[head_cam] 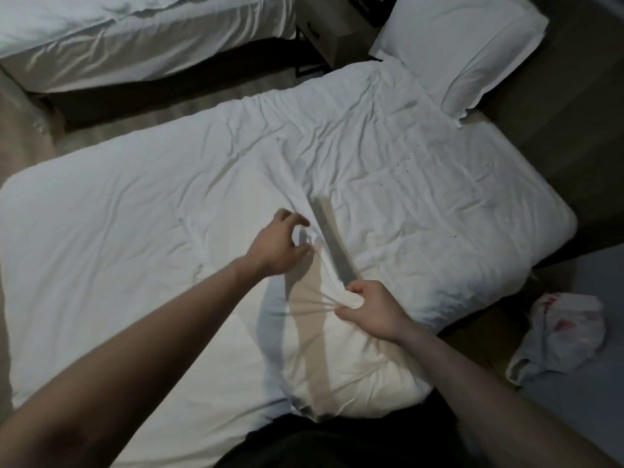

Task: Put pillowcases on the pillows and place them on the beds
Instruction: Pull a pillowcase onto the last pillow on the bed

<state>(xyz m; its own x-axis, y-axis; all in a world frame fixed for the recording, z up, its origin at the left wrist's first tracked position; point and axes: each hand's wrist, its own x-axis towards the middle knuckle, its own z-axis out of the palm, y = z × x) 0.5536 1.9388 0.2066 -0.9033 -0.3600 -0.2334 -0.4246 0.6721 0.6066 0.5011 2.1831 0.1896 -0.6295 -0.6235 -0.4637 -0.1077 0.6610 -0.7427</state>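
Observation:
A cream pillow point(351, 369) lies on the near bed point(135, 231), close to me at the lower middle. A white pillowcase point(317, 211) spreads from its far end over the duvet. My right hand point(368, 307) grips a bunched fold of the pillowcase at the pillow's far end. My left hand point(280, 244) hovers just left of it with fingers spread and curved, holding nothing. A second pillow point(462, 45) in a white case lies at the head of the bed, top right.
Another bed point(118, 35) with white bedding stands at the top left across a strip of floor. A nightstand point(331, 32) sits between the beds. A crumpled white bag with red print point(560, 332) lies on the floor at right.

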